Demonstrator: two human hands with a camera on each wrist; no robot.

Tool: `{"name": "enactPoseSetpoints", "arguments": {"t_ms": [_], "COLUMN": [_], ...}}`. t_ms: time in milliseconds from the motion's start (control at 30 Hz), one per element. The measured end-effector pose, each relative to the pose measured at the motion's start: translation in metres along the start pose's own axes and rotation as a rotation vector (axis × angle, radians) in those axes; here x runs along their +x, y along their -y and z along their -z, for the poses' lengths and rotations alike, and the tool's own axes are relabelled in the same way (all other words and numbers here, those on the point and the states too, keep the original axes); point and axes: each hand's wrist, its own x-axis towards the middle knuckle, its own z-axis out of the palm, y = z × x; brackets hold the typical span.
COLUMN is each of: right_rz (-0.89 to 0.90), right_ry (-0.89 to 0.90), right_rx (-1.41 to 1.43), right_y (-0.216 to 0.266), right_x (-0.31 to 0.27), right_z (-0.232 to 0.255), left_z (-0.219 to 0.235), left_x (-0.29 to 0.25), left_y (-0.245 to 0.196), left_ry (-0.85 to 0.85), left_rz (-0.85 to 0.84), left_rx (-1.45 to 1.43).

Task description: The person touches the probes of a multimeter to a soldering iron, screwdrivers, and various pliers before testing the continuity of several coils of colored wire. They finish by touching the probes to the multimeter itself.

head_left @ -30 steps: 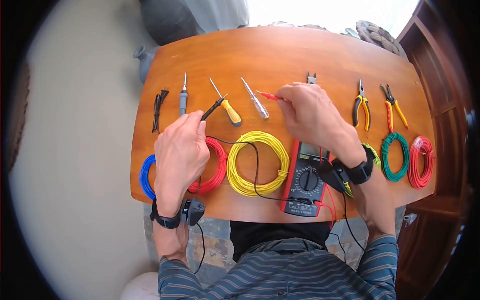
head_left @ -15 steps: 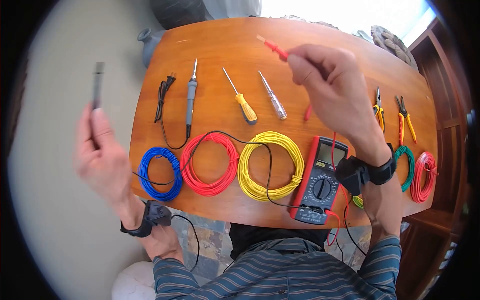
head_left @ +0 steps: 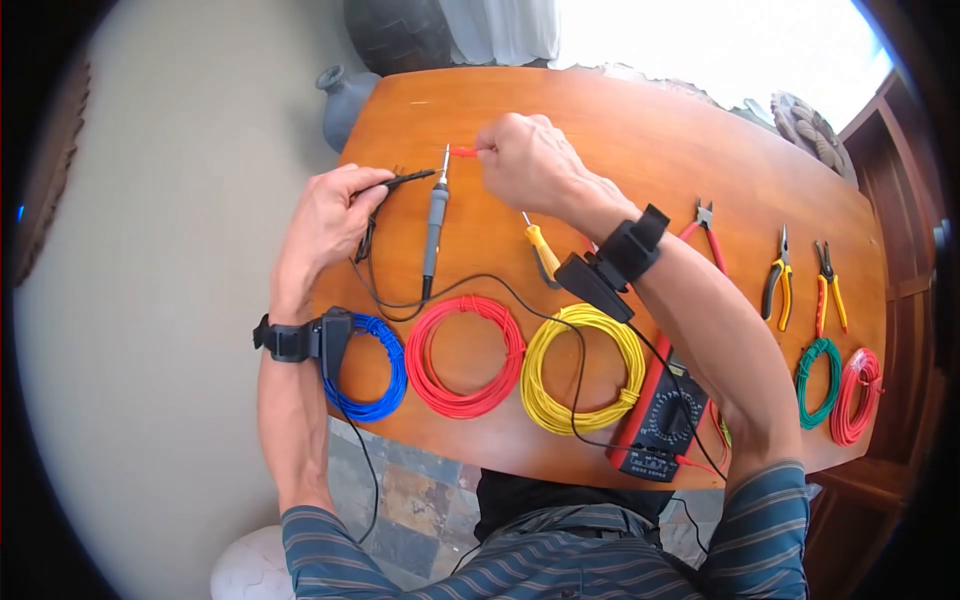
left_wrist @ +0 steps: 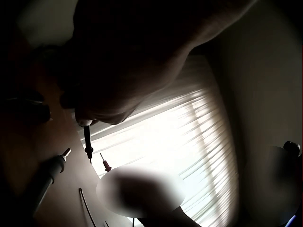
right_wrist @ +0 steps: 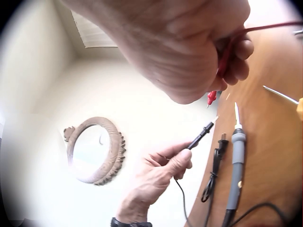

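Note:
My left hand (head_left: 335, 215) pinches a black multimeter probe (head_left: 410, 179), its tip pointing right. My right hand (head_left: 540, 170) holds the red probe (head_left: 464, 152) with fingers curled round it, tip pointing left. Both tips overlap the metal end of a grey soldering iron (head_left: 436, 220) in the head view. From the right wrist, the black probe (right_wrist: 201, 135) and red probe (right_wrist: 211, 98) appear held up beside the iron (right_wrist: 238, 165), their tips apart from it. The red-and-black multimeter (head_left: 665, 420) lies near the front edge, partly behind my right forearm.
Blue (head_left: 397, 372), red (head_left: 416, 360) and yellow (head_left: 533, 375) wire coils line the table's front, the black lead crossing them. A yellow-handled screwdriver (head_left: 540, 250) lies below my right wrist. Cutters (head_left: 706, 222), needle-nose pliers (head_left: 784, 280), wire strippers (head_left: 824, 285) and a green coil (head_left: 834, 385) are rightward.
Half a second ago my left hand was out left beyond the table and my right was raised at centre-right. Both have come together over the soldering iron, each keeping its probe. The head view has shifted.

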Motion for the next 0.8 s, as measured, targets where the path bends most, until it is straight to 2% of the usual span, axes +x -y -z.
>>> {"name": "enactPoseSetpoints", "arguments": {"t_ms": [67,167,300,367,633,733,800], "right_rz": [-0.061,-0.002,0.013,-0.031,-0.004,0.006,0.025], "right_ry": [0.104,0.133,0.199,0.314,0.366,0.365,0.366], "right_rx": [-0.115,-0.158,-0.226,-0.275,-0.289,-0.321,-0.360], "right_y": [-0.003,-0.016,-0.023,-0.023,-0.049,-0.046,-0.049], "right_x": [0.006,0.001,-0.008,-0.011,-0.020,-0.024,-0.026], "right_z": [-0.009,-0.011,0.015,0.030,0.028,0.031,0.039], "left_z": [-0.007,-0.016,-0.030,-0.033,-0.035,-0.033,-0.029], "left_x": [0.011,0.022,0.030,0.032,0.029,0.027,0.026], "left_y": [0.005,0.013,0.025,0.029,0.032,0.026,0.017], "left_ry": [-0.001,0.023,0.059,0.066,0.068,0.064,0.066], "left_rz": [-0.003,-0.008,-0.033,-0.035,-0.051,-0.107,-0.084], "left_rx": [-0.018,-0.013,0.057,0.081,0.104,0.158,0.290]}}
